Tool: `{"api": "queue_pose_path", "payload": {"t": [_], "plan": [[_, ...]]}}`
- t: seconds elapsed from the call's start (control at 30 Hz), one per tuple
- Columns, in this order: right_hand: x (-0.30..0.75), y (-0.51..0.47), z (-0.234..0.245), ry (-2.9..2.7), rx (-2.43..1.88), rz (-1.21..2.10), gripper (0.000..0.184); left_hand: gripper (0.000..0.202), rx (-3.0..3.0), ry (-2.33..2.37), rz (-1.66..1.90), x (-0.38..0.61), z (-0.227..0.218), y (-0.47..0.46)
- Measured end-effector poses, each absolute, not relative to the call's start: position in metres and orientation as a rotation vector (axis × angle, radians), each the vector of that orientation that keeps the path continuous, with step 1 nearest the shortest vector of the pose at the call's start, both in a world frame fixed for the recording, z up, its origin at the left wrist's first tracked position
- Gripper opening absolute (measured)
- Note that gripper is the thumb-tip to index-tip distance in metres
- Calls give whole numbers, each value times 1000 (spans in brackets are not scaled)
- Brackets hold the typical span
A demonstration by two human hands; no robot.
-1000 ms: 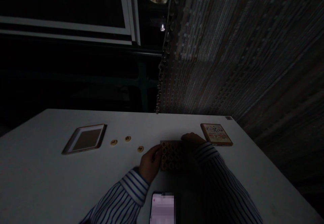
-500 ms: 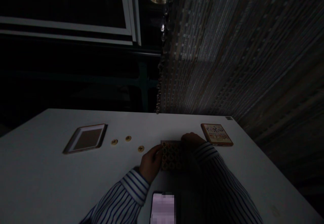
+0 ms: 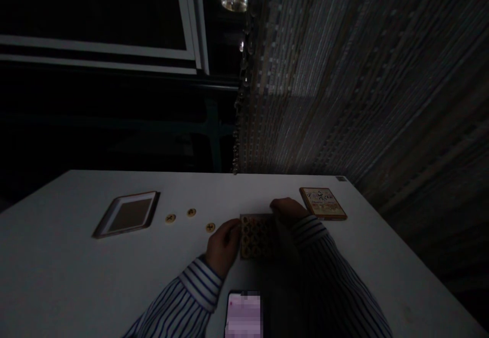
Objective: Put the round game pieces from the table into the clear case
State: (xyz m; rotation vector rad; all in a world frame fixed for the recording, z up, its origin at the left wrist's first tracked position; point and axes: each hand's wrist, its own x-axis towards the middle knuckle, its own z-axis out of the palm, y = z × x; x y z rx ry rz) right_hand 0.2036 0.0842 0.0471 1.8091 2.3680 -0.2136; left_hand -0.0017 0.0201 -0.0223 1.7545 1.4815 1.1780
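A small box of Chinese chess pieces (image 3: 255, 237) rests on the white table, its round wooden discs set in rows. The fingers of my left hand (image 3: 223, 243) are closed on its left edge. My right hand (image 3: 289, 209) curls around the box's far right corner, with its lower part lost in deep shadow. Three loose round pieces lie left of the box: a near disc (image 3: 210, 227), a far disc (image 3: 191, 212) and a left disc (image 3: 170, 218), all with dark markings.
An open shallow box lid (image 3: 153, 210) lies at the left of the table (image 3: 95, 287). On the right sits a flat box with a printed cover (image 3: 324, 203). A lit phone (image 3: 243, 315) is at the near edge. A string curtain (image 3: 313, 73) hangs behind.
The view has shifted slightly, so everything appears a little lower and to the left. Both hands stay at the box, and the loose pieces lie as before.
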Motion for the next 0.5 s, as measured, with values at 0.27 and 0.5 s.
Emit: {"api": "queue_pose_path", "payload": {"t": [0.27,0.5], "plan": [[197,65,74,2522,1871,-176,31,29,1828,1546,1289,-15,-10,22],[193,55,87,2657,1852,-179,32,29,1928,1660,1303,-52,-8,25]]}}
